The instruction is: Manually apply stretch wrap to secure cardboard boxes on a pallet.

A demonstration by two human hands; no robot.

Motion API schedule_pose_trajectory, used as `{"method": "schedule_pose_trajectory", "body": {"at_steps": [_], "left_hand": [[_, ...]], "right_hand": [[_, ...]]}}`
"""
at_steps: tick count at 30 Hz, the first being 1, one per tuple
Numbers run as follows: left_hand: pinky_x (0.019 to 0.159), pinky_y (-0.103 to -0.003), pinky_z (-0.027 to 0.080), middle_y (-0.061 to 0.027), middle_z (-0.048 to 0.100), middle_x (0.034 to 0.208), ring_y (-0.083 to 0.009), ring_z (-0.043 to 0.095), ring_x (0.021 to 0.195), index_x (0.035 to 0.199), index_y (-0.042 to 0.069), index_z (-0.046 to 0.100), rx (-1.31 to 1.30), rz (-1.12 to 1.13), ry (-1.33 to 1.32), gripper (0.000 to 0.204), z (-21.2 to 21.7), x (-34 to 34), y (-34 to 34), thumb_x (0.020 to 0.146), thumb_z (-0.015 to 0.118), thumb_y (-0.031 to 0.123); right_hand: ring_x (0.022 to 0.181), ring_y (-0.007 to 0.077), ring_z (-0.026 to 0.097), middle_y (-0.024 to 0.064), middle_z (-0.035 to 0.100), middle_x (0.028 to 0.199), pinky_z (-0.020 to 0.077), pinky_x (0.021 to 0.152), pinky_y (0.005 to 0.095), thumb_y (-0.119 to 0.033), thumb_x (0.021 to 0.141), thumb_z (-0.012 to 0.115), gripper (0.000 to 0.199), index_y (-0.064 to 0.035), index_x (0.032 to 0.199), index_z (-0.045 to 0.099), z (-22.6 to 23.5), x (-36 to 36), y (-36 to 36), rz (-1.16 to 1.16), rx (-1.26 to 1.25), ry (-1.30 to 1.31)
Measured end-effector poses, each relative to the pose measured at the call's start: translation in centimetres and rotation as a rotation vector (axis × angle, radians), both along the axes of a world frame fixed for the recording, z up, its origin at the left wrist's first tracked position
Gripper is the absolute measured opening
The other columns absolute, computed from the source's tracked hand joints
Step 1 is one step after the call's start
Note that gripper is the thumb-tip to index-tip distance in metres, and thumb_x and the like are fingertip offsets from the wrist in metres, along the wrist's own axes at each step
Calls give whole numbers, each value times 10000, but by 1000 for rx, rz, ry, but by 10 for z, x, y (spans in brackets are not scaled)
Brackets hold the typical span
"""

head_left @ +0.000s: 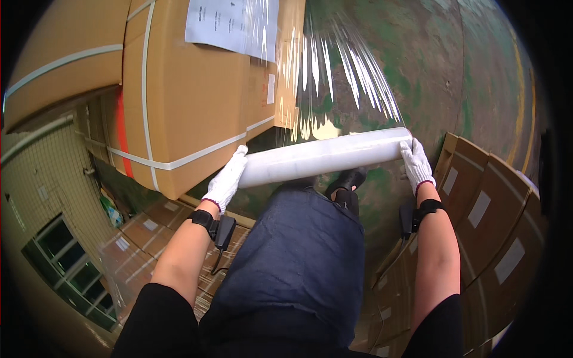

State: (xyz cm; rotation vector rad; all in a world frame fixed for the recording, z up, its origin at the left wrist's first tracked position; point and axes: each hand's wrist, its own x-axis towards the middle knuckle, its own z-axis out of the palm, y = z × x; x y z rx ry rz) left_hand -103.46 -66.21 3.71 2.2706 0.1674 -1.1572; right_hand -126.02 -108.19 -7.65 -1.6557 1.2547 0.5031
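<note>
I hold a white roll of stretch film (322, 156) level in front of me, one gloved hand at each end. My left hand (227, 181) grips its left end and my right hand (415, 164) grips its right end. A clear sheet of film (334, 77) runs from the roll up to a stack of large brown cardboard boxes (197, 89) bound with white straps. Both wrists wear black bands with small devices.
A white paper sheet (233, 24) is stuck on the box stack. Flat brown cartons with white labels (489, 221) lie to my right and more (149, 227) at lower left. The floor (430, 71) is worn green concrete. My dark trousers and black shoe (349, 179) are below the roll.
</note>
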Motion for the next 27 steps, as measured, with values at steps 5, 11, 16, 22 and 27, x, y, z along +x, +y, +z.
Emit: {"method": "schedule_pose_trajectory", "body": {"at_steps": [5, 11, 16, 22, 27], "left_hand": [[1197, -314, 231, -111, 427, 1561, -263, 363, 1450, 1533, 120, 411, 78, -121, 113, 635, -6, 8, 14, 1014, 483, 479], [1230, -369, 192, -137, 366, 1594, -287, 282, 1500, 1548, 61, 357, -30, -771, -32, 612, -6, 27, 67, 1053, 489, 396], [1139, -410, 358, -181, 520, 1451, -348, 481, 1346, 1479, 51, 461, -85, -1219, -277, 571, 45, 73, 81, 1035, 523, 404], [1229, -405, 204, -189, 317, 1607, -310, 264, 1510, 1562, 12, 285, -91, -1346, -61, 707, 18, 87, 135, 1050, 442, 475], [1178, -393, 306, -217, 448, 1512, -332, 394, 1433, 1488, -4, 425, -262, -1191, 40, 687, 10, 88, 158, 972, 640, 395]], "right_hand": [[1197, 321, 617, 208, 529, 1444, 524, 956, 403, -473, 956, 557, 730, -75, 1536, 363, -28, -37, 12, 51, -303, -77], [1425, 322, 418, 204, 415, 1551, 323, 1165, 349, -457, 976, 536, 757, 1, 1541, 324, 15, -34, 73, -108, -222, 89], [1274, 309, 557, 187, 448, 1524, 528, 928, 380, -524, 963, 526, 785, -52, 1555, 320, 7, -16, 135, -297, -232, 168], [741, 213, 655, 159, 630, 1255, 544, 632, 380, -545, 959, 510, 750, -78, 1529, 370, -54, -49, 201, -362, -295, 147], [703, 188, 609, 106, 667, 1066, 541, 616, 364, -563, 963, 477, 711, -119, 1513, 406, -114, -25, 298, -697, -106, 109]]}}
